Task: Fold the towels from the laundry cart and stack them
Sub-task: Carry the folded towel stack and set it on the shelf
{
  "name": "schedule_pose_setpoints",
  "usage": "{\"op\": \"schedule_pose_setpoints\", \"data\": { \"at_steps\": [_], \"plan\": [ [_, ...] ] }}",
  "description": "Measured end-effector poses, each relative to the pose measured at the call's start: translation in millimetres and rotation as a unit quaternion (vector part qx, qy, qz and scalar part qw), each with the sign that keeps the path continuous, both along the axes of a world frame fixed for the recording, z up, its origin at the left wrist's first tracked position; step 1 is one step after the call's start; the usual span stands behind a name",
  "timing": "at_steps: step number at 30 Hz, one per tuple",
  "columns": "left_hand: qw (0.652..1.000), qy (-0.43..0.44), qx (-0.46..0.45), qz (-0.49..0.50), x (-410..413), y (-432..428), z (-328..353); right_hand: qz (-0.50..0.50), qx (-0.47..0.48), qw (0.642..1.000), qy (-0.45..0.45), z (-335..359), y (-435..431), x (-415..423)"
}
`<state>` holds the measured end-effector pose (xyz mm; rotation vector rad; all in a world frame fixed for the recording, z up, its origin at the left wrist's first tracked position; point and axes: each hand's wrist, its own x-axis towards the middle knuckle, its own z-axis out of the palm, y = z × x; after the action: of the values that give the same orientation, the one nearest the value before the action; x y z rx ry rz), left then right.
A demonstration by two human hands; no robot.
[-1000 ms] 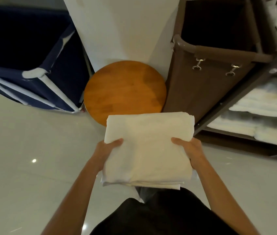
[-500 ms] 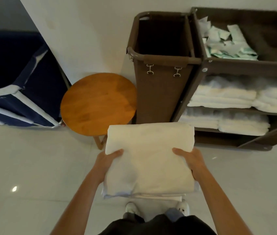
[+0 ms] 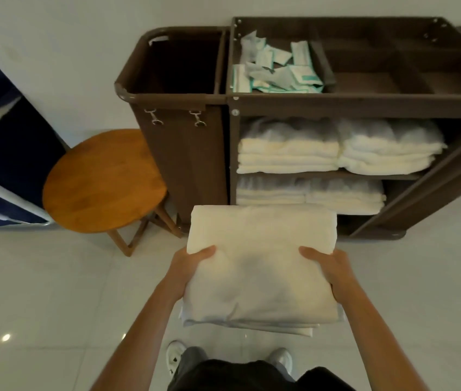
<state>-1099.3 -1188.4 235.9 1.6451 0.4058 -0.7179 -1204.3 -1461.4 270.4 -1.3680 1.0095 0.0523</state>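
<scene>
One folded white towel (image 3: pixel 260 263) was held out in front of the person's body, above the pale tiled floor (image 3: pixel 40 292) and just short of the brown laundry cart (image 3: pixel 364 105). The left hand (image 3: pixel 188 266) gripped the towel's left edge and the right hand (image 3: pixel 332 268) its right edge. Each thumb lay on top, and the fingers were hidden beneath the cloth. The towel lay flat, with thinner layers showing under its near edge. On the cart's upper shelf two stacks (image 3: pixel 288 153) of folded towels sat side by side, and another pile (image 3: pixel 308 196) lay on the lower shelf. Small white and green packets (image 3: pixel 274 71) filled the left compartment of the cart's top tray. A brown bag (image 3: pixel 184 153) hung at the cart's left end. A round wooden stool (image 3: pixel 105 182) stood just beside it, with a dark blue hamper (image 3: pixel 6 153) farther left.
</scene>
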Motion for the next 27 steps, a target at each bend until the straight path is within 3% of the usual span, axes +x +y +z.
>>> {"op": "schedule_pose_setpoints", "data": {
  "at_steps": [11, 27],
  "plan": [
    [0.999, 0.032, 0.023, -0.027, -29.3, -115.4, -11.5, -0.024, -0.010, 0.999, 0.022, -13.9, -107.6, -42.4],
    [0.993, 0.094, 0.049, -0.053, 34.4, -165.0, -84.0, -0.033, 0.010, 0.994, 0.101, -82.7, -155.4, 20.9]
  ]
}}
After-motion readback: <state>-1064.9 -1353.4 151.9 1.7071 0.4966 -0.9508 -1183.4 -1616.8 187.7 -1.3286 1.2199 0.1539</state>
